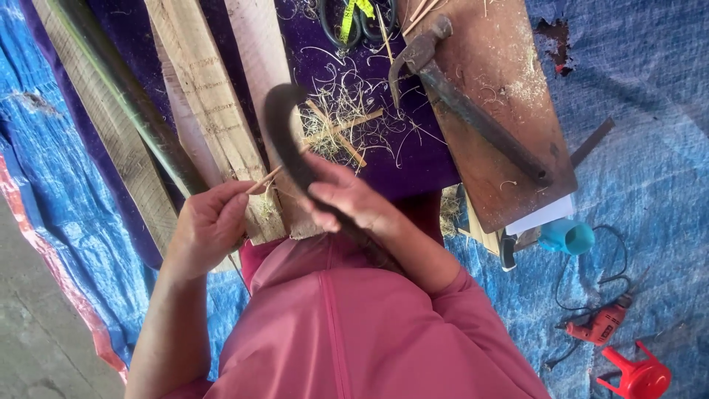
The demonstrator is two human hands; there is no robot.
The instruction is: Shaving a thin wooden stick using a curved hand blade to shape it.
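My right hand (347,199) grips a dark curved knife (284,125) by its handle, with the hooked blade pointing away from me. A thin pale bamboo stick (266,177) is pinched in my left hand (210,225), and its far end passes under the blade. Both hands hover over my lap and the near ends of wooden planks (207,96). Thin shavings (347,111) lie scattered on the purple cloth (413,159) just beyond the blade.
A green bamboo pole (125,96) runs along the planks at left. A brown board (502,96) carries a heavy rusty curved blade (458,96). Scissors (354,22) lie at the top. A red drill (602,325), a red plastic piece (639,377) and a turquoise cup (569,236) sit on the blue tarp (650,148).
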